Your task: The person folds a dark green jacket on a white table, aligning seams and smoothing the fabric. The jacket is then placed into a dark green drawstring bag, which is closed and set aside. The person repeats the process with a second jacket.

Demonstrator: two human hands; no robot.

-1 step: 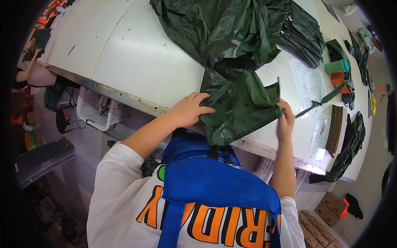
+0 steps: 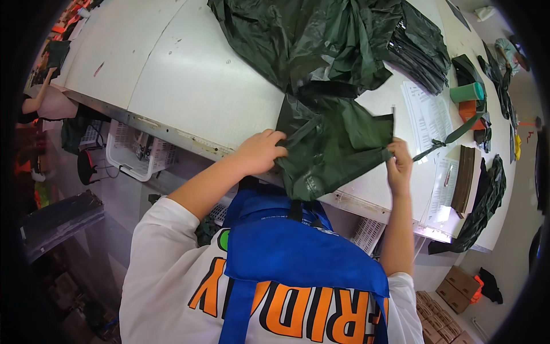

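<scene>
A dark green piece of thin, shiny fabric (image 2: 338, 143) lies spread over the table's front edge, its lower part hanging a little past it. My left hand (image 2: 262, 152) grips its left edge, fingers curled round the cloth. At the opposite side, my right hand (image 2: 401, 163) pinches the right edge near a corner between thumb and fingers. Beyond, this piece meets a larger heap of the same green fabric (image 2: 321, 40), with a black part where they join. I cannot make out whether they are one garment.
A stack of folded dark pieces (image 2: 418, 49) lies at the far right of the heap. Printed sheets (image 2: 427, 112), a green cylinder (image 2: 467, 92) and brown card strips (image 2: 463, 180) are to the right. Under the white table (image 2: 189, 86) sits a white basket (image 2: 129, 152).
My right hand has moved slightly right and drawn the fabric's right edge outward, so the piece lies flatter. The left hand has shifted a little left.
</scene>
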